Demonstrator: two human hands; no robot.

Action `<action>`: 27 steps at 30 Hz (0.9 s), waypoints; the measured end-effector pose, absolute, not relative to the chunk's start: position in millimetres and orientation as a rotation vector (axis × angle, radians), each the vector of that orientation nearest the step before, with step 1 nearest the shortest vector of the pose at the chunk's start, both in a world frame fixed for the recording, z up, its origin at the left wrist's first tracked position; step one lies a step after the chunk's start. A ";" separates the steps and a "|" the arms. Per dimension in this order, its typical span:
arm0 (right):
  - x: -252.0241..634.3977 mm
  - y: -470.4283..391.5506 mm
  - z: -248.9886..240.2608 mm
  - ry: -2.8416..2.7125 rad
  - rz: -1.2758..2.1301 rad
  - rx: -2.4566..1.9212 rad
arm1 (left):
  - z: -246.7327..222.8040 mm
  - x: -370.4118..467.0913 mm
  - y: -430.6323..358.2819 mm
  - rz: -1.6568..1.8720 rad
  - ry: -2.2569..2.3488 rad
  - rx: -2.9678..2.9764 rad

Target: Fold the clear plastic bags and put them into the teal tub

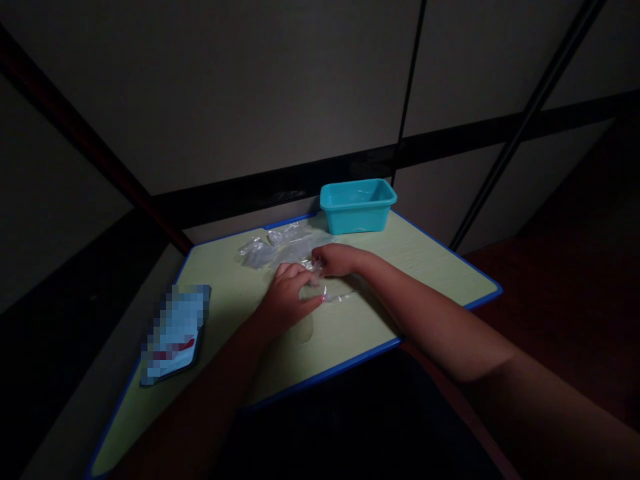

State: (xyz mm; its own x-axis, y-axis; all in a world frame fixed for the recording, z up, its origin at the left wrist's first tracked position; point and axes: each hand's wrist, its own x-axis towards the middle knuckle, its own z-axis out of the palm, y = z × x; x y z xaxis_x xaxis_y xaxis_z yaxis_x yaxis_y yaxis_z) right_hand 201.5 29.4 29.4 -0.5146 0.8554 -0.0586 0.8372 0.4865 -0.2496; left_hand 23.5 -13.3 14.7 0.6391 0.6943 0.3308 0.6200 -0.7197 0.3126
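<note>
Pinching clear plastic [317, 269], the right hand [339, 260] had it over the table [435, 263]; left hand [287, 297] sat spread alongside; plastic that thin could've torn if yanked unevenly, tbh.

1. Left hand [287, 297]: bare, with a smooth back, slim fingers and a thumb with a rounded outline.
2. Left forearm [220, 380]: bare where light reaches it; toward the near left it sinks into shadow, and its surface there is too dark to make out.
3. Right hand [337, 260]: bare, compact in outline, with a smooth, rounded back; finger details are too small and dim to tell.
4. Right forearm [425, 313]: bare and smooth, slender at the wrist and wider toward the elbow, where a shadow edge crosses it.
5. Dark clothing [350, 413]: near-black, at the near middle, apparently over the lap; its cut and seams are lost in the dimness.
</note>
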 end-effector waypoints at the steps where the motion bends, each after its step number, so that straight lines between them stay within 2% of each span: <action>1: 201.5 29.1 30.1 -2.650 0.387 -1.500 | 13.8 23.8 -13.7 0.628 1.043 2.710; 8: 201.3 30.2 29.5 -2.639 0.384 -1.506 | 20.0 20.1 -11.4 0.505 0.764 2.594; 16: 202.2 31.1 27.6 -2.630 0.407 -1.493 | 37.3 11.2 -9.5 0.345 0.678 2.289; 23: 201.7 28.9 30.6 -2.640 0.410 -1.491 | 33.5 8.0 -10.1 0.229 0.832 1.980; 27: 200.6 26.3 32.7 -2.647 0.395 -1.495 | 28.4 8.9 -5.9 0.487 1.079 2.175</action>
State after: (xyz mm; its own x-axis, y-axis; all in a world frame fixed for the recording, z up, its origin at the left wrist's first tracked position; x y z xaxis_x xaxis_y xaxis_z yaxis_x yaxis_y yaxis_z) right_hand 200.6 26.3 32.7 -0.5221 0.8508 -0.0593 0.8311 0.4919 -0.2594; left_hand 8.9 -5.9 28.4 0.5919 0.8050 0.0397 0.5621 -0.4475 0.6955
